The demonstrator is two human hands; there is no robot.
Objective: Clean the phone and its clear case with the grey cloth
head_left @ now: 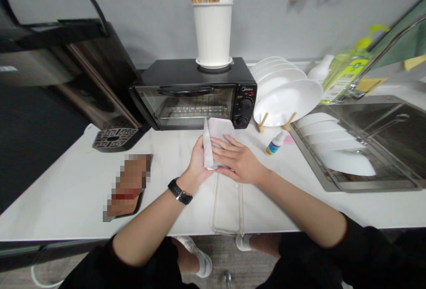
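Observation:
My left hand, with a black watch on its wrist, grips a pale folded sheet from its left side, its fingers partly hidden. I cannot tell whether the sheet is cloth or paper. Across its front lies my right hand, fingers stretched out and slightly apart. Just below both hands, a clear phone case rests flat on the white counter. To the right stands a small white spray bottle with a blue and yellow label. A phone, its surface pixelated, lies at the left.
Behind the hands is a black toaster oven, topped by a white utensil cup. White plates stand in a wooden rack beside it. A sink with bowls occupies the right, a dark drink machine the left.

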